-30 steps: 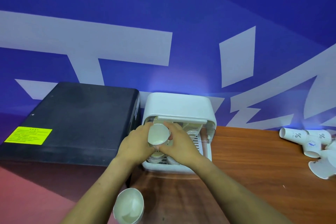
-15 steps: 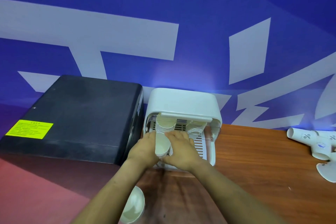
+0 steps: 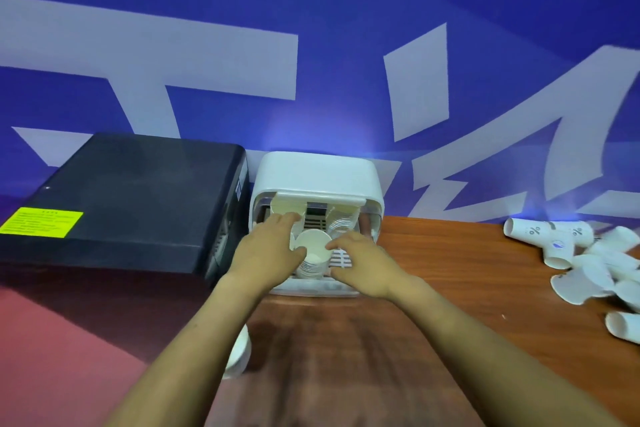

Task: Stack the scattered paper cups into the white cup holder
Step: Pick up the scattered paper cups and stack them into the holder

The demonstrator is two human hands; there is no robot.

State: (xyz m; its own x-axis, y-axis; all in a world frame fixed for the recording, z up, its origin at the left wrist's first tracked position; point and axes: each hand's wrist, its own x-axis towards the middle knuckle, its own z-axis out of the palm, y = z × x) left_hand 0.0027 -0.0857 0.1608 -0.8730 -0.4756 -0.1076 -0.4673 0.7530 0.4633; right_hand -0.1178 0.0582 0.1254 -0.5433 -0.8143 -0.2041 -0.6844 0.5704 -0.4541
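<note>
Cup holder (image 3: 317, 173) at my tabletop's (image 3: 433, 288) rear, case (image 3: 138, 198) beside it left; stacked cups (image 3: 311, 255) inside, between my hands; loose cups (image 3: 588, 260) far right.

Light: even and fairly bright indoors, with a strong blue-violet cast.
Glow: a pale patch on the blue wall with white shapes (image 3: 346, 45), behind the gripped stack.
Shadow: dark and soft on the brown wooden table (image 3: 433, 270) just nearer than the grip.
Blur: the scattered white paper cups (image 3: 585, 263) far right of the grip smear.
Distortion: wide-angle bending at the edges.
</note>
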